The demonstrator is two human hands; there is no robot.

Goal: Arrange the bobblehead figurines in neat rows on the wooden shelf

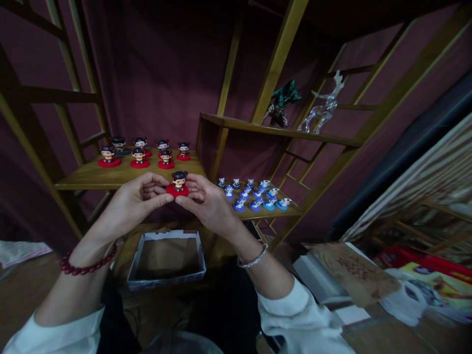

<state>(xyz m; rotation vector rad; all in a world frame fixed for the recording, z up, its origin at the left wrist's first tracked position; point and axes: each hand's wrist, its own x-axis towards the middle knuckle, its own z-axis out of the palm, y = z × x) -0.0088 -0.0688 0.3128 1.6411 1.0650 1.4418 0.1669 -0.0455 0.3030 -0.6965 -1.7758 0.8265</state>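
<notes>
Between my two hands is a small black-haired doll figurine [179,181] on a round red base, upright and facing me. My left hand [142,196] pinches the base's left edge with thumb and fingers. On the other side, my right hand [208,199] grips the base's right edge. Just behind them, a wooden shelf [88,176] bears several similar figurines [138,157] in two rows, most on red bases. One at the back left has a dark base.
A shallow open cardboard box [165,284] sits below my hands. Lower right, a shelf [291,211] carries several blue and purple figurines [256,203]. Above it stand a green-and-brown sculpture [282,104] and a clear deer figure [324,110]. Boxes and a plastic bag [405,300] lie at right.
</notes>
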